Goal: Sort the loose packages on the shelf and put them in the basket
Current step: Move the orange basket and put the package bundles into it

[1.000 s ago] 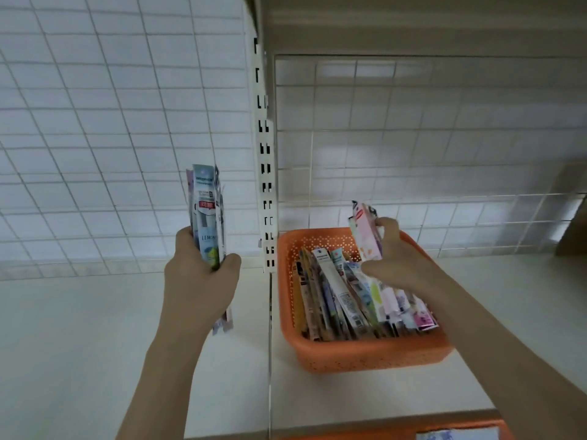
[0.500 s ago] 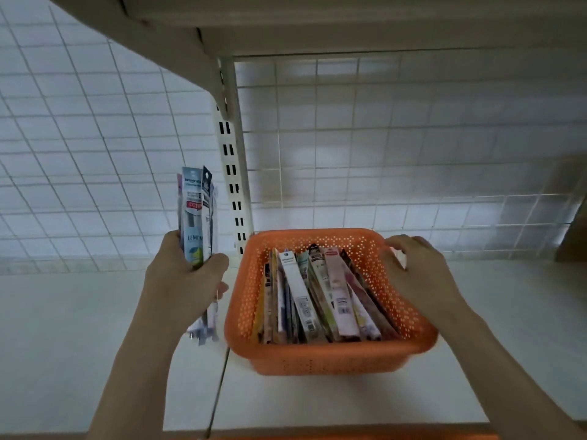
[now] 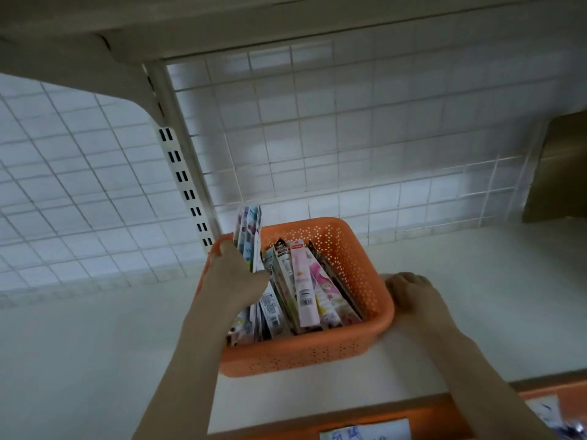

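An orange perforated basket [image 3: 346,249] stands on the white shelf [image 3: 95,344], filled with several long flat packages [image 3: 301,290] standing on edge. My left hand [image 3: 235,281] is over the basket's left side, shut on a bundle of upright packages [image 3: 249,233] whose lower ends are inside the basket. My right hand [image 3: 413,293] rests against the basket's right rim at the near corner, fingers curled on the outer edge.
A white wire grid [image 3: 317,138] backs the shelf, with a slotted upright post [image 3: 178,166] behind the basket's left corner. Another shelf board [image 3: 286,17] hangs overhead. A brown panel [image 3: 562,166] stands at the right. An orange price rail with a label [image 3: 365,430] runs along the front.
My left hand has carried its bundle of packages from left of the basket into the basket's left side. My right hand slid down to the basket's near right rim.
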`<action>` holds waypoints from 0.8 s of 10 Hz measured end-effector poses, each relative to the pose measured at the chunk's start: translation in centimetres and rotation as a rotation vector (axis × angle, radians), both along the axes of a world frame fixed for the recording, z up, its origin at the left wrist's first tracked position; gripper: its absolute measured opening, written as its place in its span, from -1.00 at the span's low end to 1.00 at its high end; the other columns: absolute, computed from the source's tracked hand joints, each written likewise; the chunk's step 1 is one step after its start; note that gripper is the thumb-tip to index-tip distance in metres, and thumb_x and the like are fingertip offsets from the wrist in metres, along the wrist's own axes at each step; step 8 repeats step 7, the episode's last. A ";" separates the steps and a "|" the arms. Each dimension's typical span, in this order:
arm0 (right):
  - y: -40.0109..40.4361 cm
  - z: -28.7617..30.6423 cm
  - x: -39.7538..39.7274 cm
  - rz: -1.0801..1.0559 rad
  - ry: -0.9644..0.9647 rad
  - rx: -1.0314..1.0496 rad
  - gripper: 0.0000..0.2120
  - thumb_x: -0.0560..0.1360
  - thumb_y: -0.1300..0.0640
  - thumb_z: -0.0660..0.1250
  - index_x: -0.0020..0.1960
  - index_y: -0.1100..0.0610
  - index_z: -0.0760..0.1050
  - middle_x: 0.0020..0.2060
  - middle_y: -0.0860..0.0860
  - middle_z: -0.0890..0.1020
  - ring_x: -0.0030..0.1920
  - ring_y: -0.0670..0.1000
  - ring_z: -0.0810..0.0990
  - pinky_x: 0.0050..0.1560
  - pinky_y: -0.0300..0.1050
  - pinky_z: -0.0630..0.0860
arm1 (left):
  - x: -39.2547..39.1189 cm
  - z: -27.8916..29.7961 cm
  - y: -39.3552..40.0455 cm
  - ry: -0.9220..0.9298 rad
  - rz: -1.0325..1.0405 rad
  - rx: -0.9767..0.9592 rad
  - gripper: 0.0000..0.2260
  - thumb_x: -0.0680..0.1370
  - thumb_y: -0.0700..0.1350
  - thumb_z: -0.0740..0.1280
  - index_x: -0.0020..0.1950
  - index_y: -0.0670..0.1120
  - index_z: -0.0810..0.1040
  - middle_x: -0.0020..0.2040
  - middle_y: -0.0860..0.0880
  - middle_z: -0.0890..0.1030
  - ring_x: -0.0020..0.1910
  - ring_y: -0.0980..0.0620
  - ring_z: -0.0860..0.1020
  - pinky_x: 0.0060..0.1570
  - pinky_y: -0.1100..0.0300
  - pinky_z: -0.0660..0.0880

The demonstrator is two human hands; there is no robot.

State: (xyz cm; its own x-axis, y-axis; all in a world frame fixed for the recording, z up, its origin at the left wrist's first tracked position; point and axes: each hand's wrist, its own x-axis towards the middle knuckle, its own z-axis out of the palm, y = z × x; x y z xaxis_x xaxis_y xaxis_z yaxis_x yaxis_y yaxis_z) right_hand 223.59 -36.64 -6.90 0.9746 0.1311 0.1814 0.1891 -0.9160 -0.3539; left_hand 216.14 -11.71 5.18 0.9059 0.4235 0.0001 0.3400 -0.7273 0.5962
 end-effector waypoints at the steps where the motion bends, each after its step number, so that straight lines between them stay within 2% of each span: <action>1: 0.3 0.1 -0.2 -0.010 -0.021 -0.008 -0.79 0.48 0.06 0.26 0.08 0.08 0.52 0.11 -0.03 0.54 0.18 0.03 0.42 0.14 -0.13 0.41 | 0.0 -1.1 0.3 0.033 0.009 0.017 -0.26 0.44 -0.17 0.36 0.48 -0.06 -0.01 0.35 -0.21 0.31 0.16 -0.18 0.45 0.02 0.00 0.48; 2: 0.3 -0.2 0.0 -0.011 -0.008 -0.011 -0.78 0.48 0.05 0.25 0.10 0.07 0.49 0.13 -0.03 0.52 0.20 0.03 0.41 0.16 -0.14 0.39 | -0.2 -2.0 0.3 0.005 -0.005 0.081 -0.25 0.43 -0.16 0.41 0.46 -0.04 0.00 0.35 -0.19 0.32 0.11 -0.13 0.44 0.02 0.05 0.45; 3: 0.4 -0.2 0.1 -0.022 -0.016 -0.020 -0.79 0.49 0.06 0.23 0.10 0.07 0.48 0.13 -0.03 0.52 0.20 0.04 0.40 0.16 -0.14 0.37 | -0.2 -2.6 0.5 -0.011 -0.015 0.161 -0.16 0.41 -0.05 0.44 0.51 -0.04 -0.04 0.44 -0.19 0.25 0.36 -0.21 0.33 0.32 -0.06 0.36; 4: 0.3 -0.5 0.2 -0.023 -0.034 -0.021 -0.78 0.51 0.06 0.22 0.12 0.06 0.48 0.14 -0.03 0.51 0.21 0.03 0.40 0.16 -0.15 0.36 | -0.2 -2.7 0.4 0.017 -0.015 0.214 -0.19 0.43 0.05 0.42 0.51 -0.06 0.01 0.47 -0.16 0.21 0.45 -0.20 0.21 0.42 -0.10 0.24; 5: 0.2 -0.5 0.0 -0.020 -0.035 -0.017 -0.77 0.51 0.06 0.22 0.14 0.05 0.48 0.14 -0.04 0.52 0.21 0.03 0.40 0.17 -0.14 0.36 | -0.6 -2.5 0.3 0.029 -0.071 0.277 -0.23 0.45 0.11 0.36 0.51 -0.05 0.02 0.47 -0.12 0.19 0.46 -0.16 0.17 0.41 -0.03 0.21; 6: 0.2 -0.8 0.0 -0.009 -0.032 -0.017 -0.76 0.50 0.05 0.23 0.15 0.03 0.48 0.15 -0.06 0.52 0.21 0.01 0.40 0.17 -0.14 0.38 | -1.1 -2.6 0.9 -0.083 -0.154 0.266 -0.27 0.45 0.14 0.35 0.51 -0.01 0.08 0.45 -0.05 0.21 0.44 -0.09 0.21 0.41 -0.02 0.24; 7: 0.0 -0.9 0.0 0.008 -0.033 0.004 -0.76 0.48 0.05 0.26 0.15 0.01 0.49 0.16 -0.08 0.53 0.23 0.00 0.39 0.21 -0.14 0.38 | -3.2 -2.6 1.6 -0.364 -0.149 0.238 -0.45 0.49 0.02 0.34 0.44 -0.01 0.25 0.33 0.00 0.36 0.31 -0.04 0.37 0.26 0.10 0.38; 8: 0.0 -0.9 0.0 0.008 -0.033 0.004 -0.76 0.48 0.05 0.26 0.15 0.01 0.49 0.16 -0.08 0.53 0.23 0.00 0.39 0.21 -0.14 0.38 | -3.2 -2.6 1.6 -0.364 -0.149 0.238 -0.45 0.49 0.02 0.34 0.44 -0.01 0.25 0.33 0.00 0.36 0.31 -0.04 0.37 0.26 0.10 0.38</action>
